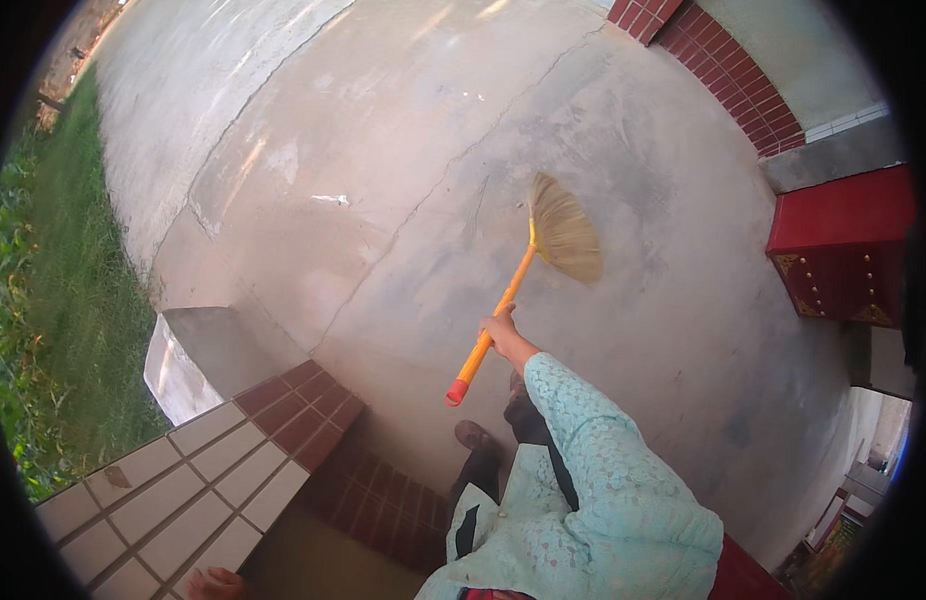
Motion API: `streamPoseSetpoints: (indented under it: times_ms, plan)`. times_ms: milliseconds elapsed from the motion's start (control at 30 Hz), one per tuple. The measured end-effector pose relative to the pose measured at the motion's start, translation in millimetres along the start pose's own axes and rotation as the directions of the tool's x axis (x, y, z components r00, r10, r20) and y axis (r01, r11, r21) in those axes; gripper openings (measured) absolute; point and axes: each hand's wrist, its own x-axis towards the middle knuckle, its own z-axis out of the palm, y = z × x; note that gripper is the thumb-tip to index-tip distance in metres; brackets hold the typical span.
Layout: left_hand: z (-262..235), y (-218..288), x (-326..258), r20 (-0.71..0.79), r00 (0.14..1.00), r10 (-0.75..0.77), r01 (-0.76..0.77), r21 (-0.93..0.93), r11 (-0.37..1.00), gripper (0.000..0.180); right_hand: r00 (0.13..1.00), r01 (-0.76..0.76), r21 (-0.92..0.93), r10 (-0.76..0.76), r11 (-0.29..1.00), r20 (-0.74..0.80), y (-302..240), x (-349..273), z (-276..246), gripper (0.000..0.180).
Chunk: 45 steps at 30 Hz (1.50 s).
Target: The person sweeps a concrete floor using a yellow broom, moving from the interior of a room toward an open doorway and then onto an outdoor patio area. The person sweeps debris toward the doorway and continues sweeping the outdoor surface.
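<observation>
My right hand (504,333) is wrapped round the orange handle of a broom (505,297), a little above its red end cap. Beyond the hand, the broom's fan of straw-coloured bristles (568,232) spreads over the concrete floor (383,215). Whether the bristles press on the floor I cannot tell. Down at the lower left, only part of my left hand (215,583) shows. It lies at the edge of a white-tiled ledge (163,500) with its fingers apart and nothing visible in them.
Brown-red tiles (301,405) edge the ledge at its corner. Grass (78,300) runs along the left side, beside a low concrete block (208,350). To the right stands a red door (843,245) with gold studs, next to a brick-tiled wall base (733,75). Cracks cross the floor.
</observation>
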Motion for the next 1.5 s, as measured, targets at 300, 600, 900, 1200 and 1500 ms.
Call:
streamPoseSetpoints:
  times_ms: [300,600,900,1200,1500]
  plan:
    - [8.5,-11.7,-10.0,-0.052,0.999,0.003,-0.004,-0.008,1.000,0.014,0.802,0.035,0.064,-0.066,0.997,0.593,-30.6,-82.5,195.5,0.090]
    - [7.5,-32.2,-37.5,0.095,0.994,-0.059,0.065,-0.052,0.997,0.019,0.847,0.263,-0.034,-0.214,0.964,0.487,-93.3,-158.8,12.0,0.089]
    - [-3.2,-18.3,-27.1,0.243,0.954,-0.178,0.181,0.011,0.983,0.027,0.967,0.252,0.042,-0.253,0.967,0.028,-116.4,-155.6,-221.0,0.068]
    - [2.3,-25.3,-26.0,0.336,0.913,-0.230,0.246,-0.005,0.969,0.027,0.996,0.055,0.201,-0.067,0.978,0.051,-131.8,-59.4,-203.7,0.015]
    - [14.1,-17.9,-37.5,0.274,0.920,-0.280,0.307,-0.061,0.950,0.024,0.893,-0.026,-0.068,0.054,0.997,0.446,-162.9,-34.2,36.7,0.022]
